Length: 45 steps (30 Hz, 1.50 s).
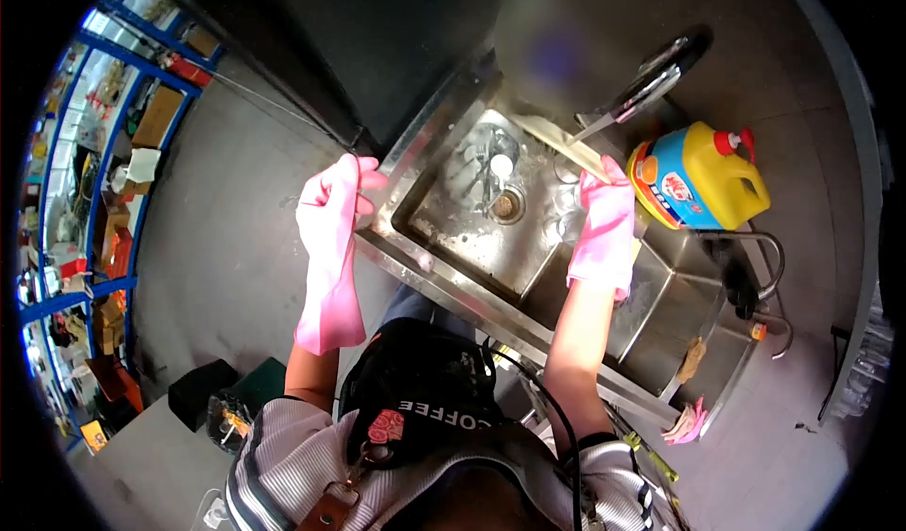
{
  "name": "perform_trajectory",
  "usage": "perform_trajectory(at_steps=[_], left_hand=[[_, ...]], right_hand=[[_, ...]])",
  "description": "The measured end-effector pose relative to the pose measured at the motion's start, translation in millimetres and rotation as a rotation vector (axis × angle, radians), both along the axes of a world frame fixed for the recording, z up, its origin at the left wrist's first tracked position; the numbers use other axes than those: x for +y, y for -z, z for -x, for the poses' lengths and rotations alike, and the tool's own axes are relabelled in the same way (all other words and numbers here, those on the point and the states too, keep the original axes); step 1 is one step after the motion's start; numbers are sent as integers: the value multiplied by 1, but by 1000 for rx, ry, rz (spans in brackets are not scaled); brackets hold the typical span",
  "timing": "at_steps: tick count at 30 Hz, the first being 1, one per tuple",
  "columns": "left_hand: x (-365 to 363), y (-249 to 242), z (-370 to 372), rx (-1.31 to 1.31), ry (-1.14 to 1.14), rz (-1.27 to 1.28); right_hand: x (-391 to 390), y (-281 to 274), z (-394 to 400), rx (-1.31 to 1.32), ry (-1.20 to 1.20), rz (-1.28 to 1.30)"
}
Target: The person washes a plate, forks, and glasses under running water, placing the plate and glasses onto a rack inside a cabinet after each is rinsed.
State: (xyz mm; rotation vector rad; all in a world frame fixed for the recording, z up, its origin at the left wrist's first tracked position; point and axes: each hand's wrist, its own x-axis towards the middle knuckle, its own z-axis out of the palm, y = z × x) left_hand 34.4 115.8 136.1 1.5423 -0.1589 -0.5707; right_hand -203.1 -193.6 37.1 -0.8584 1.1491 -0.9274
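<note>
My left hand (332, 196), in a long pink rubber glove, is raised just off the sink's left front corner. Its fingers are loosely bent and apart, with nothing in them. My right hand (604, 210), gloved the same way, grips the near end of a long, pale, flat object (557, 142). That object slants over the back of the left sink basin (453, 252), under the tap (651, 87); its kind does not show. Below it in the basin lie wet utensils (486, 168), a round white piece (501, 166) and clear glasses (566, 212) by the drain (507, 206).
A yellow detergent jug (708, 177) with a red cap stands behind the sink on the right. More basins (665, 290) continue rightward. A pink cloth or glove (687, 422) hangs at the sink's right end. Blue shelving (104, 153) with goods lines the far left.
</note>
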Motion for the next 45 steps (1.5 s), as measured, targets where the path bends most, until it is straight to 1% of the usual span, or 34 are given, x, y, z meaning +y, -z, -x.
perform_trajectory(at_steps=[1, 2, 3, 4, 5, 6, 7, 8, 9, 10, 11, 13, 14, 15, 17, 19, 21, 22, 23, 25, 27, 30, 32, 34, 35, 36, 37, 38, 39, 40, 41, 42, 43, 45], left_hand=[[-3, -4, 1, -63, -69, 16], [-4, -10, 1, -128, -145, 27], [-5, -20, -1, -160, -190, 59], [-1, -19, -8, -252, -196, 29], [3, -15, -15, -343, -199, -2], [-1, -12, -20, -415, -244, 99], [-1, -27, -22, -527, -230, -65], [-3, -40, -21, -615, -252, -189], [-6, -49, -22, -701, -271, -310], [-9, -50, -34, -830, -188, -401], [-14, -51, -39, -968, -183, -361], [-29, -52, -48, -1104, -198, -609], [-35, -53, -50, -1191, -276, -616], [-41, -49, -54, -1171, -373, -420], [-39, -43, -60, -830, -289, -380], [-40, -30, -70, -340, -227, 435], [-39, -31, -69, -238, -175, 638], [-38, -33, -68, -180, -155, 680], [-37, -34, -68, -121, -135, 722], [-39, -35, -69, 105, -102, 915], [-35, -27, -78, 90, 17, 968], [-30, 2, -102, 224, 118, 1006], [-25, 14, -113, 258, 216, 999], [-19, 5, -98, 187, 133, 1003], [-17, 0, -94, 150, 93, 1003], [-2, -1, -94, -203, 125, 699], [14, -1, -94, -624, 86, 239], [29, -2, -93, -925, -8, -102], [48, -27, -77, -930, 17, -307], [64, -31, -70, -844, -18, -242], [78, -48, -62, -757, 28, -190], [92, -65, -54, -668, 68, -142], [100, -81, -40, -687, 12, -74], [122, -74, -35, -682, -139, -34]], right_hand=[[3, 5, -5, 142, -89, 97], [-2, 6, -11, -254, 112, -184], [-12, 7, 0, -431, 77, -435], [-21, 8, 10, -578, 71, -705], [21, -7, -1, -432, 30, -308], [30, -1, 6, -349, -11, -272], [40, -2, 10, -264, -44, -233], [54, 2, 8, -280, 68, -256], [57, -3, 21, -228, -88, -255], [69, -13, 14, -245, -11, -289], [84, -23, 10, -260, 70, -324], [95, -16, 29, -257, -23, -290], [100, -16, 37, -248, -50, -276], [104, -16, 43, -238, -76, -262], [109, -19, 53, -208, -73, -253], [124, -41, 49, -195, -20, -209], [133, -59, 50, -210, 38, -124], [131, -56, 62, -208, -23, -119], [130, -59, 69, -177, -29, -120], [133, -75, 74, -115, -44, -129], [133, -80, 77, -118, -92, -108], [118, -52, 84, -229, -213, -88], [113, -47, 80, -193, -245, -48], [122, -71, 59, -231, -240, -53], [119, -74, 52, -235, -229, -80], [116, -74, 45, -239, -215, -109], [116, -74, 41, -242, -202, -140], [113, -68, 39, -221, -198, -134], [109, -59, 37, -210, -202, -126], [105, -46, 34, -199, -211, -117], [101, -37, 30, -189, -225, -109], [102, -33, 25, -232, -181, -125], [103, -33, 22, -226, -164, -152], [105, -36, 19, -171, -137, -174]])
